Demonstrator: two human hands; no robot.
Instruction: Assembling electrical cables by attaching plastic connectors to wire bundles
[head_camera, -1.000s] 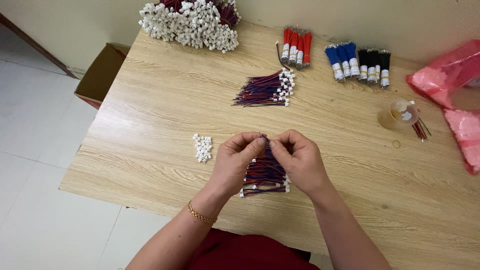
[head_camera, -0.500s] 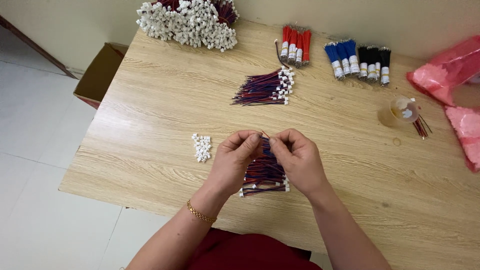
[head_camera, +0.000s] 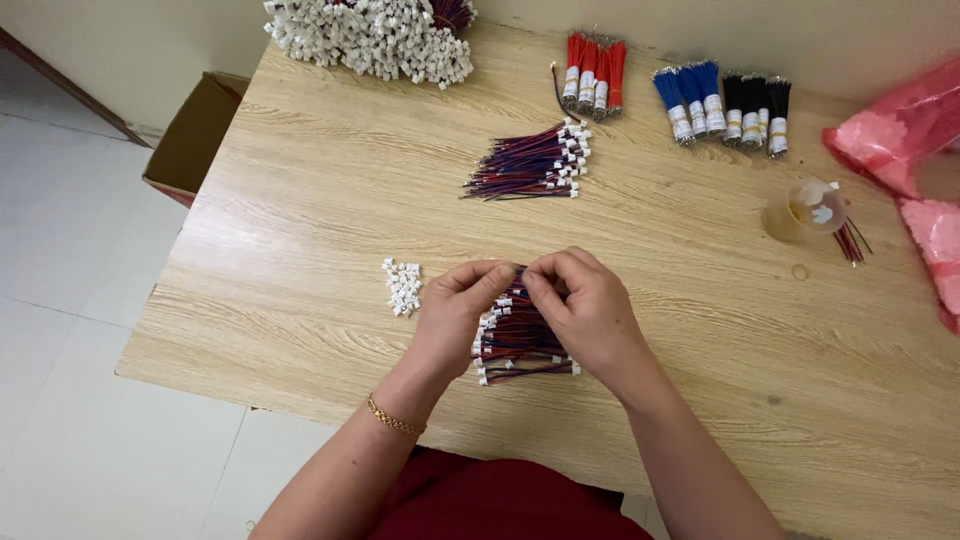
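head view had both hands, left hand (head_camera: 452, 318) and right hand (head_camera: 585, 310), pinched on one wire above the near wire pile (head_camera: 520, 345) on the desk (head_camera: 300, 200), finished bundle (head_camera: 530, 165) behind, few loose white connectors (head_camera: 403, 285) left.

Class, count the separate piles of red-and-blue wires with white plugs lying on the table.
2: one pile mid-table toward the far edge, one pile under the hands, partly hidden.

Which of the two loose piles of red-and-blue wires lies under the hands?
The near pile of wires, between the left hand and right hand. The far pile lies untouched mid-table.
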